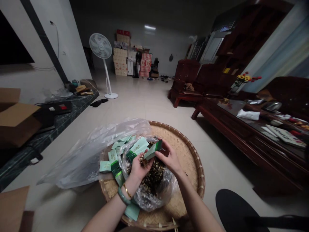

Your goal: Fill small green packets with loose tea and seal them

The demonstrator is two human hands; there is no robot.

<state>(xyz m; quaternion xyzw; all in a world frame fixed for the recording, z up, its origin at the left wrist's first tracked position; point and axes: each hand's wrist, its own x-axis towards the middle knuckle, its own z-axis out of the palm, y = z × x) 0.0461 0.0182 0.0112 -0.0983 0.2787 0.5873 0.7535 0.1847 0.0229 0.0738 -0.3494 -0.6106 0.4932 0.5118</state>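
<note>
The bare left forearm and right forearm reach in from the near edge, slanting toward each other. The left hand lies palm up, cupped. The right hand, slightly farther and to the right, points left, thumb and fingers set in a pinch.

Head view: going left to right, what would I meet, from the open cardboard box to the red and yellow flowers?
Open cardboard box, white standing fan, green bangle, left hand, held green packet, right hand, red and yellow flowers.
</note>
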